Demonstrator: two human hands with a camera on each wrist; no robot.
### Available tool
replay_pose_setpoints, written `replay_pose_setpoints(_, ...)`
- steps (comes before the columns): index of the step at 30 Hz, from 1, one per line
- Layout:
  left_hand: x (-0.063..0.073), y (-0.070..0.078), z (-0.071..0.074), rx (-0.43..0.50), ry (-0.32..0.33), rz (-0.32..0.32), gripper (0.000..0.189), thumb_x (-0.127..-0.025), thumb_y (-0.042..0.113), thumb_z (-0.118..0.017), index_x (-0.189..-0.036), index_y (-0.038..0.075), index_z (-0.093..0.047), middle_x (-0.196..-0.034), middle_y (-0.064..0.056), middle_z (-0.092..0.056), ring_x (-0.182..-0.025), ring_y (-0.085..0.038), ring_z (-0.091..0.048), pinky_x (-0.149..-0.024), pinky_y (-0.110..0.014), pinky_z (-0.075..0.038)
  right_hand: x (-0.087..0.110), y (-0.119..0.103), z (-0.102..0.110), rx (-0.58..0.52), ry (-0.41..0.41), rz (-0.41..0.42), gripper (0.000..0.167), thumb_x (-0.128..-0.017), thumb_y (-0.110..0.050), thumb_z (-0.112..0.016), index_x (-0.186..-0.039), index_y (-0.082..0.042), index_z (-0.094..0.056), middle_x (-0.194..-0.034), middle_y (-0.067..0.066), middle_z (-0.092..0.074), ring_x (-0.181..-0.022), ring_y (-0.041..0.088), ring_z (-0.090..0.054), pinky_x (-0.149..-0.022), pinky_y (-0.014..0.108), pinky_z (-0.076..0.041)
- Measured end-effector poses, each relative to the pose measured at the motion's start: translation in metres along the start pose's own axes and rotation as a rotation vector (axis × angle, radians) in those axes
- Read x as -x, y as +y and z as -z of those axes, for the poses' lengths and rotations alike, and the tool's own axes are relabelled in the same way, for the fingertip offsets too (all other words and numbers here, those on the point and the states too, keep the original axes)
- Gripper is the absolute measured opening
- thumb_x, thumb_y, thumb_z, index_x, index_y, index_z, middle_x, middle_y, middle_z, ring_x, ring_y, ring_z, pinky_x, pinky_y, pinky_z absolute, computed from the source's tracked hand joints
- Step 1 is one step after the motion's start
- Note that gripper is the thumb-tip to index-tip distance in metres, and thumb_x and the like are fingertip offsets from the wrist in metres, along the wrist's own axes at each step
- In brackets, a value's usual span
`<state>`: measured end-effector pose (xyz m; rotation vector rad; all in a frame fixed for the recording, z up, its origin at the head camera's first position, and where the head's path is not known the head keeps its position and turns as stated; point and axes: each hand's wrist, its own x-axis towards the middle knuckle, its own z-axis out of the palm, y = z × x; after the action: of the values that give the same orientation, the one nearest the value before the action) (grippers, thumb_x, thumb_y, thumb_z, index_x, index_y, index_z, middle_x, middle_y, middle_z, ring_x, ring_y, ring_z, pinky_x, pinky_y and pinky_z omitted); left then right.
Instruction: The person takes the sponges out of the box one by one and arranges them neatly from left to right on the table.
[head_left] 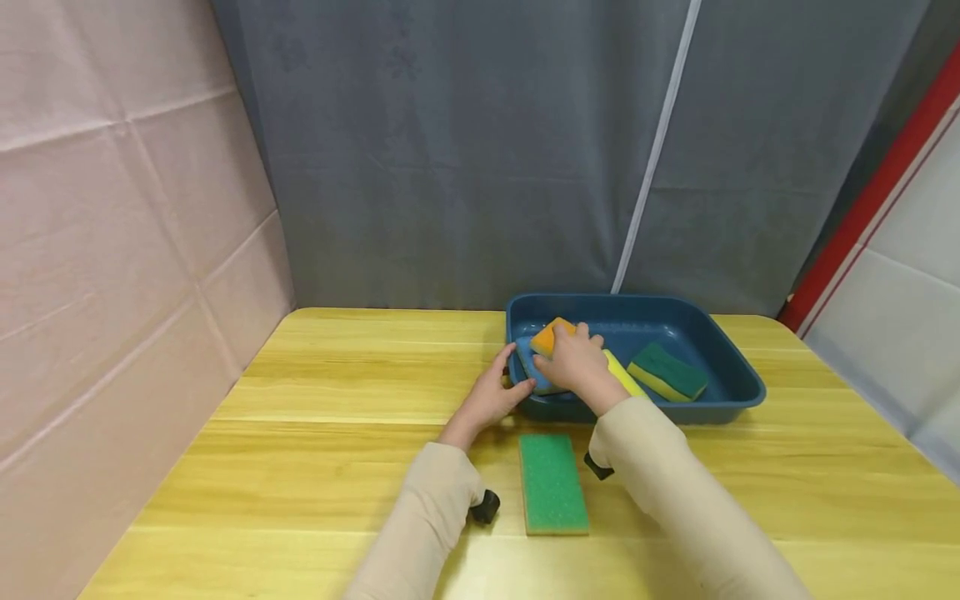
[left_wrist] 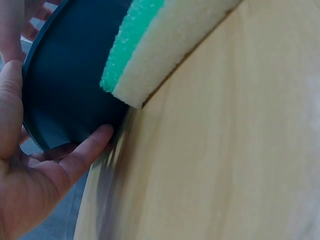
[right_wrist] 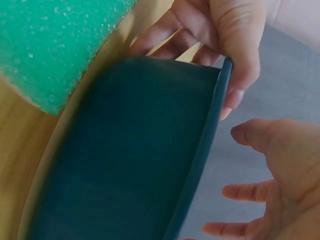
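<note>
My left hand (head_left: 491, 396) holds the near left corner of a dark blue tray (head_left: 705, 412), thumb over the rim and fingers along the outer wall, as the right wrist view shows. Over the tray's left end is my right hand (head_left: 581, 362), its fingers spread and nothing between them in the right wrist view (right_wrist: 295, 170). Beside its fingertips lies an orange sponge (head_left: 549, 338), overlapping a blue sponge (head_left: 528, 367) against the left wall. A yellow sponge (head_left: 624, 373), partly hidden by the right wrist, and a dark green and yellow sponge (head_left: 667, 372) lie farther right inside.
A green sponge (head_left: 553, 483) with a pale underside lies flat on the wooden table (head_left: 300, 467), between my forearms and in front of the tray. Behind the table hangs a grey curtain (head_left: 450, 167); a pale pink cloth wall (head_left: 135, 208) stands at the left.
</note>
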<state>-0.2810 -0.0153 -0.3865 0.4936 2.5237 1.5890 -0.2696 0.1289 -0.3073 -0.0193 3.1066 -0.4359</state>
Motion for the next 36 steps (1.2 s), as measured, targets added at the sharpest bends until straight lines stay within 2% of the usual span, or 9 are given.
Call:
replay_pose_setpoints(7, 0.002, 0.001, 0.0, 0.021, 0.001, 0.004, 0.072, -0.087, 0.034, -0.058, -0.145, 0.018, -0.017, -0.141, -0.016, -0.032, -0.126, -0.029, -0.035, -0.097, -0.045, -0.036, -0.012, -0.001, -0.002, -0.04, 0.0, -0.005, 0.067, -0.085, -0.039, -0.054, -0.135, 0.0, -0.034, -0.126, 0.033, -0.033, -0.104, 0.052, -0.038, -0.083, 0.058, -0.038)
replay_pose_setpoints(14, 0.006, 0.004, 0.0, 0.019, -0.001, 0.003, 0.073, -0.087, 0.033, -0.058, -0.145, 0.017, -0.017, -0.141, -0.016, -0.032, -0.126, -0.03, -0.035, -0.097, -0.045, -0.036, -0.025, -0.004, -0.009, -0.078, -0.031, -0.079, 0.07, -0.085, -0.041, -0.054, -0.136, 0.0, -0.031, -0.129, 0.031, -0.03, -0.112, 0.051, -0.031, -0.086, 0.056, -0.037)
replay_pose_setpoints(20, 0.007, 0.003, -0.001, 0.026, -0.003, -0.005, 0.072, -0.088, 0.033, -0.057, -0.145, 0.017, -0.017, -0.141, -0.017, -0.032, -0.125, -0.03, -0.035, -0.097, -0.046, -0.036, -0.034, -0.004, -0.015, -0.067, -0.042, -0.079, 0.07, -0.086, -0.041, -0.054, -0.136, 0.002, -0.032, -0.131, 0.032, -0.03, -0.119, 0.049, -0.026, -0.094, 0.056, -0.028)
replay_pose_setpoints(26, 0.007, 0.003, 0.0, 0.026, -0.005, 0.01, 0.071, -0.089, 0.034, -0.056, -0.146, 0.02, -0.016, -0.142, -0.014, -0.03, -0.126, -0.03, -0.035, -0.097, -0.046, -0.036, -0.041, -0.006, -0.022, -0.102, -0.111, -0.121, 0.069, -0.088, -0.042, -0.052, -0.142, -0.009, -0.026, -0.141, 0.03, -0.01, -0.125, 0.053, -0.006, -0.091, 0.065, -0.029)
replay_pose_setpoints(29, 0.008, 0.004, 0.001, 0.022, -0.003, 0.015, 0.07, -0.089, 0.034, -0.056, -0.145, 0.02, -0.017, -0.142, -0.014, -0.031, -0.126, -0.03, -0.035, -0.097, -0.046, -0.036, -0.043, -0.006, -0.025, -0.118, -0.132, -0.129, 0.069, -0.088, -0.042, -0.052, -0.143, -0.013, -0.024, -0.142, 0.03, -0.006, -0.125, 0.054, -0.001, -0.09, 0.067, -0.026)
replay_pose_setpoints(36, 0.01, 0.004, 0.001, 0.019, 0.004, 0.015, 0.071, -0.088, 0.036, -0.056, -0.145, 0.021, -0.018, -0.14, -0.015, -0.033, -0.125, -0.03, -0.036, -0.097, -0.046, -0.036, -0.047, -0.008, -0.029, -0.136, -0.146, -0.124, 0.056, -0.093, -0.035, -0.045, -0.143, -0.018, -0.025, -0.141, 0.029, -0.01, -0.125, 0.054, -0.007, -0.091, 0.066, -0.026)
